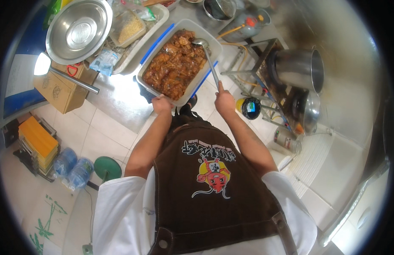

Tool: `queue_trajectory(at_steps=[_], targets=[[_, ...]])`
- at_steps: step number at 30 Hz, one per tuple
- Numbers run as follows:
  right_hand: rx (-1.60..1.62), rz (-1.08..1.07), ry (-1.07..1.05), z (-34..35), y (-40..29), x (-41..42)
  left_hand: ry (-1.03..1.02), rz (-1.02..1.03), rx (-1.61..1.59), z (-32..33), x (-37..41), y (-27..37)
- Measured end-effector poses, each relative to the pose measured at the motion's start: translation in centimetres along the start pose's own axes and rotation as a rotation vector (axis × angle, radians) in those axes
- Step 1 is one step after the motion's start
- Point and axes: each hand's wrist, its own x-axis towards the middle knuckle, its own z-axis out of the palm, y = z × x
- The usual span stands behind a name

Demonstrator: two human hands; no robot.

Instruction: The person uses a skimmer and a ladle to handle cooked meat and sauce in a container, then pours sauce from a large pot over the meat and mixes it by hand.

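A clear plastic container (213, 38) with blue side clips is largely filled with brown, glossy pieces of cooked meat (174, 67) in sauce. My left hand (162, 104) grips the container's near left corner at the rim. In my right hand (225, 99) is the handle of a metal ladle (212, 65). The ladle's bowl rests among the meat near the container's far right side. Part of the container overlaps the edge of a steel worktable (120, 105).
A steel basin (79, 32), a cardboard box (64, 86) and a tub of bagged ingredients (158, 19) stand at left. To the right, a tall steel pot (300, 70) sits on a burner stand (264, 63), near a gas cylinder (244, 30). Water bottles (79, 172) are on the floor.
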Motion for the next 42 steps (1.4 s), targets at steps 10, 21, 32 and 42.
queue_trajectory(at_steps=[10, 21, 32, 42], targets=[[0.000, 0.026, -0.194, -4.0, -1.1, 1.5, 0.010, -0.042, -0.097, 0.1, -1.1, 1.2], [-0.045, -0.106, -0.235, -11.5, 0.4, 4.6, -0.044, -0.055, -0.066, 0.4, 0.5, 3.5], [-0.003, -0.149, -0.121, -12.1, 0.9, -0.5, 0.019, -0.036, -0.079, 1.0, 1.7, 3.6], [-0.006, -0.053, -0.143, -8.2, 0.3, 2.7, -0.001, 0.029, 0.006, 0.9, 3.5, 3.8]])
